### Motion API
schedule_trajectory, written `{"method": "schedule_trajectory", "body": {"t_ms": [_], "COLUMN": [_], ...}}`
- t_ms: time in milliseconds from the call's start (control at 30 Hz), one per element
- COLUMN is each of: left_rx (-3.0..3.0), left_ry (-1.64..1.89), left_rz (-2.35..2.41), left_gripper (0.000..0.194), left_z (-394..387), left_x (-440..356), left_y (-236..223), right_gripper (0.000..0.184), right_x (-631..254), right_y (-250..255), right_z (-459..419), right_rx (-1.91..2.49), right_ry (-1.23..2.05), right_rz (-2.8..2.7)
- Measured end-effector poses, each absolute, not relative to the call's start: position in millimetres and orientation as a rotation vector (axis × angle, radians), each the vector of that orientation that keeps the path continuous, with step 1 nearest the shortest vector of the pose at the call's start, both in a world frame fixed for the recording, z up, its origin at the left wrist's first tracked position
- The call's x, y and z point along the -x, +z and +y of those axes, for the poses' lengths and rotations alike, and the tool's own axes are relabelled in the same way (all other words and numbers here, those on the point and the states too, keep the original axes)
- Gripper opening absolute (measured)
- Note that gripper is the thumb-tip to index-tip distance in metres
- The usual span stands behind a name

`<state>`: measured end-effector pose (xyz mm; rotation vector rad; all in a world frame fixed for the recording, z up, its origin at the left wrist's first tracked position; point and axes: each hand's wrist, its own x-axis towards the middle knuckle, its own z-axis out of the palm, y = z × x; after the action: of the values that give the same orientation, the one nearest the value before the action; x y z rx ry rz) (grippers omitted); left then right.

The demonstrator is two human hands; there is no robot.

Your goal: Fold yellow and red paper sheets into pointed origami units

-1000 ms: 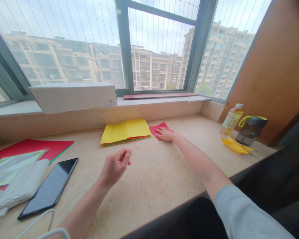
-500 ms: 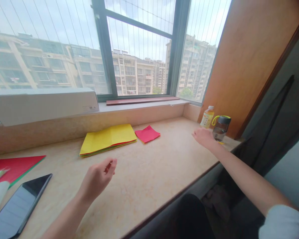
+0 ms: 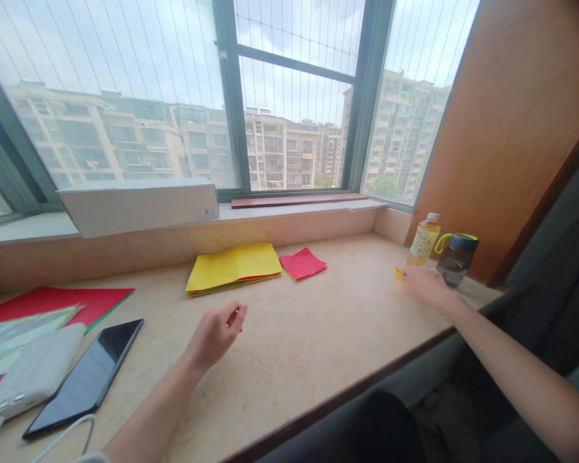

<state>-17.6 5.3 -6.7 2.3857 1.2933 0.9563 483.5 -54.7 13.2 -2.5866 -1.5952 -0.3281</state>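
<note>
Moved away from the flat red paper (image 3: 303, 263) near the back edge of the counter (image 3: 289, 379), seemingly left unworked, the right hand (image 3: 427, 287) is now seen at a yellow paper piece (image 3: 399, 274) near the right end, its grip untellable, while the left hand (image 3: 218, 331) is held loosely closed, nothing visible inside.

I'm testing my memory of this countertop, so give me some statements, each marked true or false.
1. The right hand is at the yellow folded paper. True.
2. The small red paper lies left of the yellow sheets. False: it lies to their right.
3. The smartphone lies flat on the countertop. True.
4. The left hand grips the smartphone. False: it is loosely curled, apart from it.
5. The white box rests on the windowsill. True.
</note>
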Motion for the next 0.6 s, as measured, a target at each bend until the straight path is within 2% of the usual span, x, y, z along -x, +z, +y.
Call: {"method": "schedule_trajectory", "body": {"t_ms": [100,233,300,467,600], "left_rx": [-2.335,-2.125,-2.037,-1.784,-1.658], "left_ry": [0.954,1.066,1.128,1.142,1.169], "left_rz": [1.26,1.188,1.121,0.879,0.926], "left_gripper": [0.039,0.041,0.05,0.059,0.054], "left_z": [6.6,5.3,3.5,2.2,4.6], "left_x": [15.9,11.8,10.7,10.8,10.6], "left_y": [-9.3,-9.3,-7.2,-3.6,-6.3], "right_gripper": [0.03,0.032,0.03,0.029,0.028], "right_x": [-429.1,-329.9,-281.6,-204.2,-194.3], "right_y": [17.4,18.2,15.1,-4.0,-23.2], "right_z": [-36.5,-8.7,4.6,26.9,28.7], "right_rx": [2.262,1.211,0.923,0.724,0.714], "right_ry": [-0.229,0.595,0.817,0.96,0.962], "right_rz": [-1.786,-1.803,-1.762,-1.674,-1.629]}}
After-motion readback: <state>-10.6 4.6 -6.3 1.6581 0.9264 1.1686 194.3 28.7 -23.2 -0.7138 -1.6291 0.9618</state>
